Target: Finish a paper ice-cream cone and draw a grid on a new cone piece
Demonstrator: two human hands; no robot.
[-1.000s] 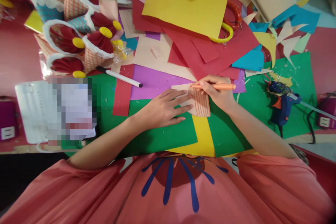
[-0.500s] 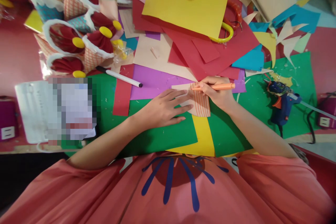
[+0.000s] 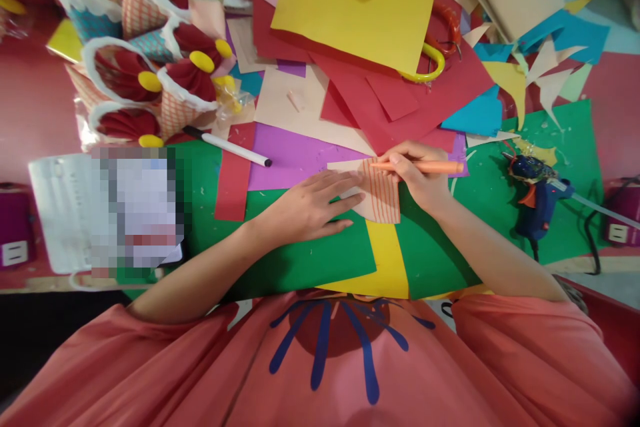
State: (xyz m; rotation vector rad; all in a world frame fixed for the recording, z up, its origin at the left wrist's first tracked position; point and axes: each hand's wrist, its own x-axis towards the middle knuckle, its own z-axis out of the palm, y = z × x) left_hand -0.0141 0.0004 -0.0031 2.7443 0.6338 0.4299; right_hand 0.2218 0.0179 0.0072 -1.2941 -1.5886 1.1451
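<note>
My right hand (image 3: 425,177) is closed around an orange marker (image 3: 443,166), its tip at the upper part of a cream paper piece (image 3: 386,195). Orange lines run down the right part of that piece. My left hand (image 3: 325,207) lies flat with fingers spread, its fingertips on the left part of the paper, which they partly cover. Beneath are green sheets (image 3: 310,260) and a yellow strip (image 3: 387,253). A white marker with a black tip (image 3: 237,149) lies to the left of my hands, across red and purple sheets.
Paper cones (image 3: 183,97) with red filling and yellow discs crowd the upper left. A blurred-out phone (image 3: 147,210) lies at left. To the right is a blue glue gun (image 3: 537,203) with its cord. Yellow-handled scissors (image 3: 434,67) poke from under a yellow sheet (image 3: 357,20).
My right hand has shifted slightly, and the orange marker now lies flatter, its back end further right and its tip a little right. My left hand stays on the paper.
</note>
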